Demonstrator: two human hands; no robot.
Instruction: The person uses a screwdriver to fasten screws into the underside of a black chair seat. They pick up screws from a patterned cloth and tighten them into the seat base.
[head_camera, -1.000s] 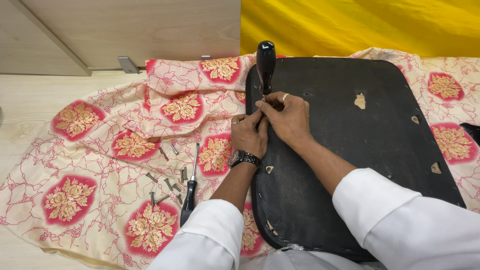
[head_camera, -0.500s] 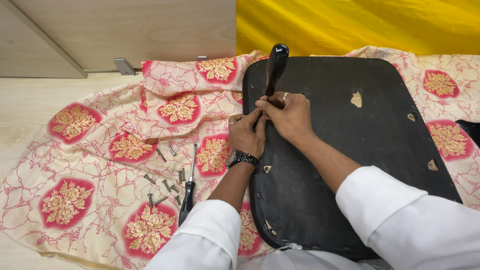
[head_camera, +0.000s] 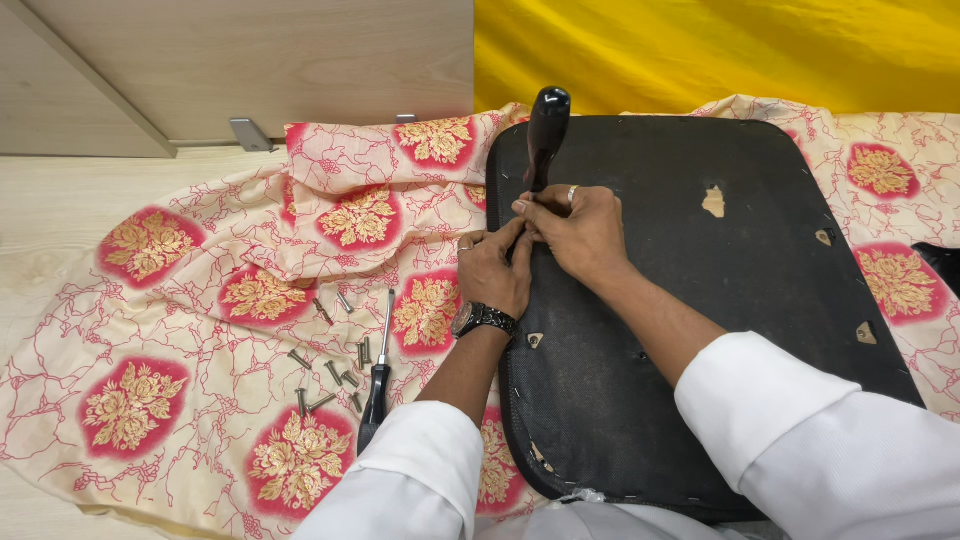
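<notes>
Your right hand (head_camera: 580, 235) is closed round the shaft of the black-handled tool (head_camera: 545, 130), upright near the left edge of the black seat pad (head_camera: 700, 330), w/ left hand (head_camera: 495, 275) curled beside it pinching near the tip, prob. to steady it.

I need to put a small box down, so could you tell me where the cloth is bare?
Free: the floral cloth left of the screws. Crowded: around the screwdriver and where both hands work on the black panel.
</notes>
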